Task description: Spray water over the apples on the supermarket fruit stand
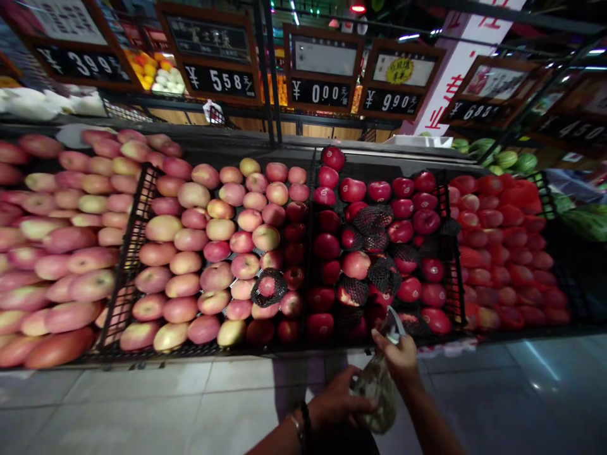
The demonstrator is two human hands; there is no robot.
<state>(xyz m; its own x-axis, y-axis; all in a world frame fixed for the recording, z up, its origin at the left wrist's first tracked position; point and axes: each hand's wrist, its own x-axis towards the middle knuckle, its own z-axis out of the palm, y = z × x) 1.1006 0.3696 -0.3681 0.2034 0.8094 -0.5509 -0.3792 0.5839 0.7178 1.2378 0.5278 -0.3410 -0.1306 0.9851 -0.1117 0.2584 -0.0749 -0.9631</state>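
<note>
Far left, a heap of pale pink-and-yellow apples (61, 253) spills over the stand's edge, and beside it sits a black plastic crate (137, 208) packed with rows of blush apples (208, 253), one of them near the front wrapped in a black net sleeve (268, 287). Above, the price boards hang in wooden frames, one reading 558 (220, 81). Moving along, the middle crate holds dark red apples (403, 208), several in black mesh, and down in front of it come the two hands over the pale tiled floor (142, 404). The left hand (339, 401), a dark band at its wrist, curls its fingers against the lower side of a thin clear plastic bag (377, 392), thumb and fingers closed on the film. The right hand (402, 355) sits higher, just below the front lip of the red-apple crate, its fingers bunched and pinching the top of that same bag, whose twisted neck sticks up past the knuckles. The bag hangs between the two hands, something mottled and greenish showing through, too blurred to name. Farther right lies a bank of bright red apples (502, 253), with green melons (512, 161) behind.
</note>
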